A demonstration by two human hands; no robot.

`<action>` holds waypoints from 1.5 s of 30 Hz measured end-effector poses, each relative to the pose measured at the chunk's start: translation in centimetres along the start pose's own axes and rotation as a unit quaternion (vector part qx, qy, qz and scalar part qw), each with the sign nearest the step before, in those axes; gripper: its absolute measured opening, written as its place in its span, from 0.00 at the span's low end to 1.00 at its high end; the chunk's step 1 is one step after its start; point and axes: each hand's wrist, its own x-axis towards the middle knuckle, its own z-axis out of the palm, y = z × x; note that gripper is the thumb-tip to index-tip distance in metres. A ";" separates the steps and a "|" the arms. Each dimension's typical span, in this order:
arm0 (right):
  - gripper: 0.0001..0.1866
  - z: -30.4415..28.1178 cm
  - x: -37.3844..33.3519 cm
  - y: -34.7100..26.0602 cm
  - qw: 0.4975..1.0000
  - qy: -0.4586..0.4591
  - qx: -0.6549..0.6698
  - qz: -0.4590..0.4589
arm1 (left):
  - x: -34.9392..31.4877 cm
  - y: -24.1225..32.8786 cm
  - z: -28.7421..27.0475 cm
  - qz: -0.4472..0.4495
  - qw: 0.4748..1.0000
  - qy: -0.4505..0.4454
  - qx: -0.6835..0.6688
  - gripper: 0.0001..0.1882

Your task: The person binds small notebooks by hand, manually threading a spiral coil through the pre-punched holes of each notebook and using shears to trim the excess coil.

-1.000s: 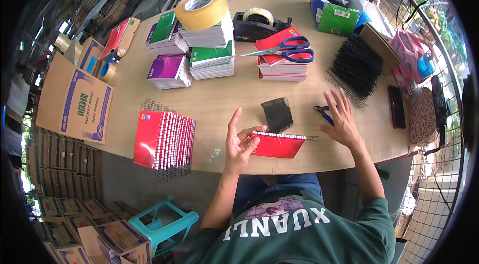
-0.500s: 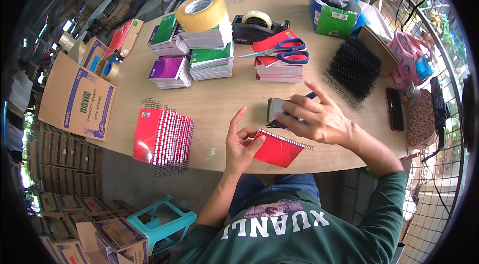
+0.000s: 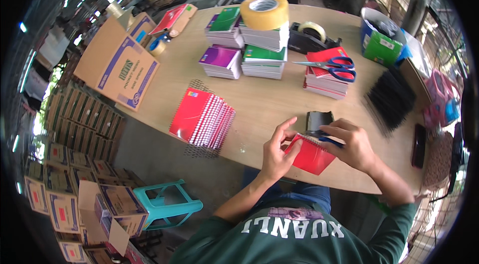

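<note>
A small red spiral notebook (image 3: 312, 158) is gripped at its left side by my left hand (image 3: 277, 156), thumb on the cover and coil edge facing away from me. My right hand (image 3: 355, 146) is closed round pliers with blue handles (image 3: 330, 141). Their dark jaws are at the notebook's coiled top edge, near the left thumb; exactly what they bite is too small to tell. Just beyond the pliers lies a small dark grey block (image 3: 320, 118). To the left, a row of red spiral notebooks (image 3: 203, 119) leans together, with loose coils sticking out at both ends.
Farther back are stacked purple notepads (image 3: 219, 62), green notepads (image 3: 264, 59), a tape roll (image 3: 264, 12), a tape dispenser (image 3: 304, 39) and scissors (image 3: 332, 66) on red pads. Black coils (image 3: 391, 99) and a phone (image 3: 419, 145) lie right. An open carton (image 3: 117, 67) stands left.
My right hand has closed round the pliers and brought them from beside the grey block to the notebook's coil. The view has turned, so the table's things appear farther right.
</note>
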 end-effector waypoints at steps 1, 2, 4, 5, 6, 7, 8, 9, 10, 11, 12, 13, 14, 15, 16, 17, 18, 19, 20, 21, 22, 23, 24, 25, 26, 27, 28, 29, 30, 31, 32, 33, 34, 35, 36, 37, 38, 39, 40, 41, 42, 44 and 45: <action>0.18 -0.6 0.1 -0.4 0.999 0.052 -0.003 -0.008 | -0.2 1.3 -1.3 0.011 0.998 0.065 -0.003 0.26; 0.18 -1.2 -0.1 -0.4 0.994 0.105 -0.007 -0.008 | -0.5 3.1 -3.0 0.020 0.992 0.122 -0.009 0.23; 0.19 -2.5 -1.2 0.9 0.986 0.155 -0.002 0.065 | 0.1 7.3 -8.3 0.105 0.953 0.255 0.125 0.14; 0.19 -2.7 -1.8 1.5 0.981 0.165 0.012 0.098 | 0.5 8.2 -11.0 0.165 0.920 0.324 0.147 0.15; 0.19 -2.5 -2.4 2.2 0.981 0.161 -0.002 0.106 | 0.6 8.9 -13.5 0.167 0.908 0.364 0.128 0.14; 0.19 -2.1 -3.1 2.9 0.980 0.158 -0.018 0.116 | 0.7 9.3 -15.8 0.168 0.895 0.400 0.107 0.14; 0.18 -1.5 -3.9 3.8 0.979 0.154 -0.033 0.127 | 0.8 9.1 -17.8 0.152 0.891 0.413 0.113 0.15; 0.18 -0.9 -4.5 4.6 0.976 0.160 -0.033 0.143 | 0.8 8.6 -19.5 0.135 0.886 0.427 0.121 0.15; 0.17 -0.2 -5.2 5.4 0.973 0.166 -0.033 0.159 | 0.6 7.9 -20.7 0.112 0.887 0.432 0.115 0.16; 0.17 0.4 -5.9 6.2 0.968 0.174 -0.034 0.177 | 0.5 7.1 -21.8 0.105 0.884 0.428 0.152 0.15; 0.16 0.8 -6.5 6.9 0.966 0.179 -0.060 0.176 | 0.4 6.4 -22.8 0.097 0.880 0.425 0.189 0.15; 0.17 1.2 -7.1 7.8 0.965 0.184 -0.070 0.175 | 0.2 5.9 -23.4 0.090 0.874 0.422 0.225 0.15; 0.17 1.6 -7.9 8.8 0.962 0.190 -0.083 0.177 | 0.4 5.8 -23.3 0.081 0.872 0.421 0.238 0.15; 0.17 1.9 -8.5 9.6 0.960 0.194 -0.095 0.178 | 0.4 5.6 -23.5 0.057 0.872 0.409 0.264 0.15; 0.18 2.2 -9.0 10.3 0.959 0.188 -0.118 0.178 | 0.3 5.5 -23.7 0.033 0.870 0.397 0.289 0.15; 0.18 2.4 -9.3 10.8 0.957 0.182 -0.138 0.176 | 0.2 5.5 -24.0 0.009 0.867 0.386 0.315 0.14; 0.19 2.7 -9.4 11.2 0.956 0.176 -0.159 0.174 | 0.1 5.1 -24.1 0.007 0.864 0.385 0.325 0.14; 0.20 3.0 -9.4 11.3 0.956 0.174 -0.161 0.173 | 0.1 4.5 -24.1 0.006 0.861 0.384 0.335 0.14; 0.21 3.2 -9.4 11.4 0.956 0.173 -0.165 0.172 | 0.1 4.1 -24.1 0.004 0.858 0.382 0.343 0.14; 0.21 3.4 -9.4 11.5 0.955 0.172 -0.169 0.171 | 0.0 4.0 -24.1 0.006 0.859 0.384 0.339 0.14; 0.22 3.7 -9.3 11.6 0.955 0.170 -0.170 0.173 | -0.1 3.9 -24.2 0.008 0.860 0.385 0.335 0.13; 0.22 3.9 -9.3 11.9 0.955 0.169 -0.171 0.176 | -0.2 4.0 -24.1 0.011 0.861 0.387 0.331 0.13; 0.23 4.0 -9.2 11.9 0.954 0.168 -0.171 0.178 | -0.2 4.1 -24.0 0.005 0.859 0.384 0.338 0.13; 0.23 3.8 -9.2 11.8 0.952 0.170 -0.185 0.176 | -0.1 4.3 -23.9 -0.001 0.858 0.381 0.344 0.13; 0.24 3.7 -8.9 11.5 0.949 0.172 -0.199 0.176 | 0.0 4.6 -23.5 -0.007 0.858 0.377 0.350 0.14; 0.25 3.3 -8.8 11.1 0.944 0.174 -0.217 0.179 | 0.0 4.6 -23.5 0.030 0.829 0.382 0.408 0.14; 0.25 3.0 -8.4 10.7 0.945 0.194 -0.213 0.154 | -0.4 4.8 -23.8 0.068 0.796 0.384 0.462 0.15; 0.26 2.4 -7.4 10.3 0.944 0.214 -0.214 0.130 | -0.6 5.0 -23.5 0.108 0.762 0.384 0.510 0.16; 0.27 1.6 -6.2 10.0 0.940 0.239 -0.219 0.109 | -0.5 6.8 -21.3 0.159 0.748 0.420 0.489 0.18; 0.26 0.9 -4.7 9.8 0.942 0.264 -0.183 0.098 | -0.7 9.4 -18.4 0.205 0.730 0.454 0.469 0.20; 0.23 0.2 -1.8 8.0 0.950 0.260 -0.150 0.090 | 0.0 10.4 -15.0 0.276 0.809 0.427 0.294 0.20; 0.18 -0.1 0.8 7.1 0.954 0.251 -0.161 0.042 | 1.2 9.5 -12.0 0.292 0.895 0.313 0.127 0.20; 0.15 -0.3 3.2 7.0 0.952 0.248 -0.178 0.001 | 3.6 8.5 -8.6 0.227 0.946 0.208 0.100 0.21; 0.12 -0.6 5.2 7.6 0.945 0.246 -0.211 -0.041 | 7.4 6.0 -5.7 0.121 0.986 0.101 0.058 0.22; 0.13 -0.8 7.5 8.0 0.948 0.229 -0.216 -0.043 | 10.6 3.9 -3.8 0.075 0.995 0.062 0.011 0.20; 0.20 -0.8 9.0 7.9 0.952 0.189 -0.239 0.010 | 13.7 1.7 -2.7 0.092 0.993 0.062 0.050 0.18; 0.29 -1.0 9.9 8.4 0.952 0.153 -0.264 0.016 | 16.4 0.9 -1.9 0.150 0.982 0.055 0.096 0.17; 0.30 -0.8 10.4 8.6 0.950 0.143 -0.277 0.026 | 19.0 0.8 -1.3 0.206 0.967 0.047 0.144 0.17; 0.32 -0.8 10.3 9.2 0.946 0.129 -0.294 0.045 | 21.4 1.5 0.2 0.193 0.968 -0.027 0.158 0.16; 0.33 -0.7 10.1 10.1 0.942 0.112 -0.311 0.062 | 23.6 2.2 1.7 0.177 0.964 -0.099 0.172 0.15; 0.33 -0.5 10.2 11.5 0.945 0.090 -0.309 0.063 | 26.2 2.2 3.2 0.205 0.944 -0.169 0.194 0.16; 0.31 0.2 10.4 11.3 0.958 0.084 -0.271 0.048 | 30.6 1.4 5.6 0.241 0.883 -0.290 0.280 0.18; 0.30 0.4 10.3 11.1 0.962 0.083 -0.260 0.026 | 31.9 1.2 7.1 0.251 0.839 -0.345 0.337 0.20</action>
